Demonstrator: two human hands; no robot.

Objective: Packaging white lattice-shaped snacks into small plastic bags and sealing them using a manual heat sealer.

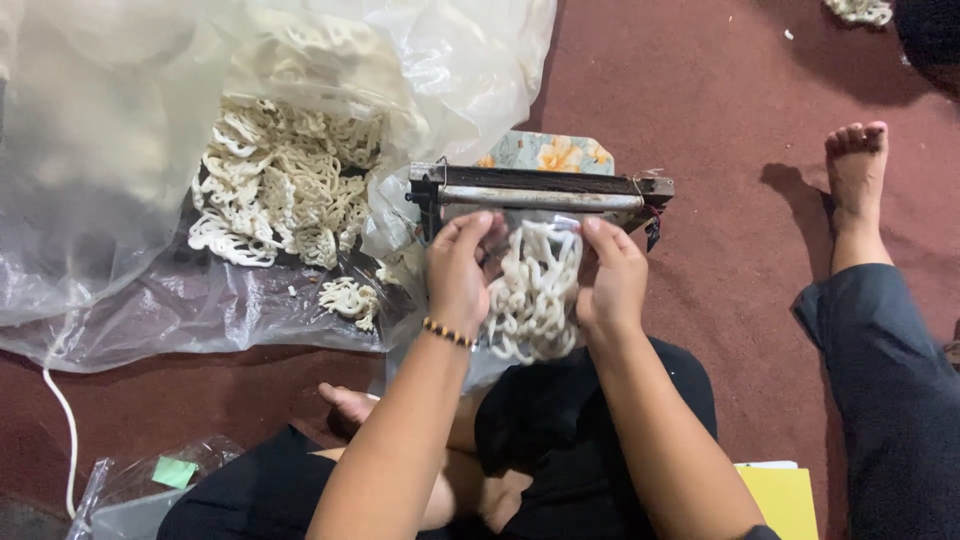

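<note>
- Two hands are seen near the middle, and one small clear bag [533, 300] is held up between them, just in front of a dark bar sealer [540, 190] on the red floor [740, 110].
- The small clear bag is filled with pale curly crackers [530, 285], and its open top is held close to the sealer's metal bar.
- The bag is judged to be light, thin and slippery, so it can slide if it is held loosely.
- The crackers inside are judged to be dry and easy to break, so the full part is best not squeezed.
- The top corners are judged to be the best places to hold, where only plastic is found.
- The left hand [458, 272] is closed around the left top edge, with the fingers [470, 228] bent and pinched on the plastic.
- The right hand [612, 280] is closed on the right top edge, with the thumb and fingers pressed together on it.
- A big clear sack [110, 200] is spread on the far left, with many more crackers piled inside.
- A yellow sheet [785, 500] is seen near the right, and another person's bare foot [858, 165] is stretched out on the far right.
</note>
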